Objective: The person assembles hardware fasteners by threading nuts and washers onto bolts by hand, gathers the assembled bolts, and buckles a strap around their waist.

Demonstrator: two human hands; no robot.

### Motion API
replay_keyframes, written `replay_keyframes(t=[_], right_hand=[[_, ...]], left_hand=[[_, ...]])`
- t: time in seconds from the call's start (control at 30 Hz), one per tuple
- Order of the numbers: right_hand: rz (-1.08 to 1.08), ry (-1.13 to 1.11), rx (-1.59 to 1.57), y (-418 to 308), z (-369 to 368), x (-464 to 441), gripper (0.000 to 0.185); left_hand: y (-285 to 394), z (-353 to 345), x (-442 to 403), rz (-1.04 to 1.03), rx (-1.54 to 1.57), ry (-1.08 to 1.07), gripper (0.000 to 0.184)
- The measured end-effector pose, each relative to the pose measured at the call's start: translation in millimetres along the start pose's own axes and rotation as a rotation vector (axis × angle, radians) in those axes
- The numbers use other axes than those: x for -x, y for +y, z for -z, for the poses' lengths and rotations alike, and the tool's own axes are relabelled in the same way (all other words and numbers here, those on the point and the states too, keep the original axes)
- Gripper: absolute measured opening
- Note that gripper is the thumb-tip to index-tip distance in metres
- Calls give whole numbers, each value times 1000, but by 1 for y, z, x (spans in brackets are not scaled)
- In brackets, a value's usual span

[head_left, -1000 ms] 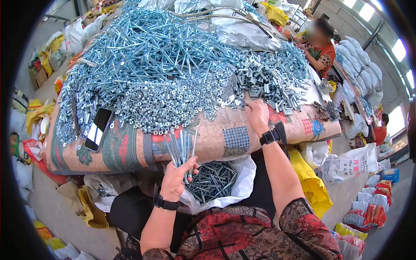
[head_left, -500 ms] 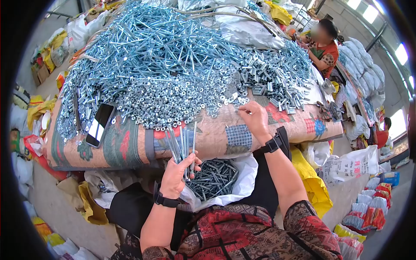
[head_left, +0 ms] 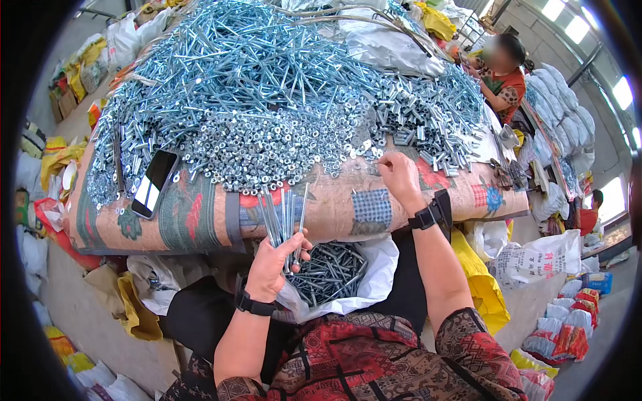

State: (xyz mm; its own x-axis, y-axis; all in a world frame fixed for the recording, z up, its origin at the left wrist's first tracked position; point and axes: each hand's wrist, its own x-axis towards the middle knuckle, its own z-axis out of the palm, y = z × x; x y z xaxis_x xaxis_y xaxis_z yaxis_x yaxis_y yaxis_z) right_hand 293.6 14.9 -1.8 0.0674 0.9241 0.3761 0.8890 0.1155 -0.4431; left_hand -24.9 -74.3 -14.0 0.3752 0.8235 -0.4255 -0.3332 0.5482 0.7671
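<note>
My left hand [head_left: 275,266] is closed around several long, thin metal bolts [head_left: 284,212] that stick upward, fanned a little apart. Below it, an open white sack [head_left: 381,274] is filled with darker assembled-looking bolts [head_left: 329,271]. My right hand [head_left: 400,177] is over the front of the cloth-covered table, fingers curled into a pinch; what they hold, if anything, is hidden. Just beyond its fingertips lie scattered washers [head_left: 358,148] and a heap of metal sleeves [head_left: 428,120]. A pile of hex nuts [head_left: 261,150] spreads to the left of that hand.
A large heap of long bolts [head_left: 247,60] covers the table's back. A phone [head_left: 155,184] rests on the patterned cloth [head_left: 321,207] at left. Another person [head_left: 503,80] sits at the far right. Yellow sacks [head_left: 483,281] and a white printed sack [head_left: 538,260] stand at right.
My right hand has shifted slightly to the right, its fingers more curled. The left hand keeps its grip on the bolts, nearly still. The view has moved slightly.
</note>
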Motion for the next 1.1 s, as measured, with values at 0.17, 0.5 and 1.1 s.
replay_keyframes(t=[0.17, 0.5, 1.1], right_hand=[[-345, -113, -555, -3, -4, 3, 10], [184, -110, -190, -61, -40, 1, 9], [-223, -288, -741, -59, -38, 7, 7]], left_hand=[[-1, 0, -1, -4, -3, -5, 26], [-2, 1, -3, 2, -19, 31, 25], [-2, 1, -2, 8, -57, -19, 22]])
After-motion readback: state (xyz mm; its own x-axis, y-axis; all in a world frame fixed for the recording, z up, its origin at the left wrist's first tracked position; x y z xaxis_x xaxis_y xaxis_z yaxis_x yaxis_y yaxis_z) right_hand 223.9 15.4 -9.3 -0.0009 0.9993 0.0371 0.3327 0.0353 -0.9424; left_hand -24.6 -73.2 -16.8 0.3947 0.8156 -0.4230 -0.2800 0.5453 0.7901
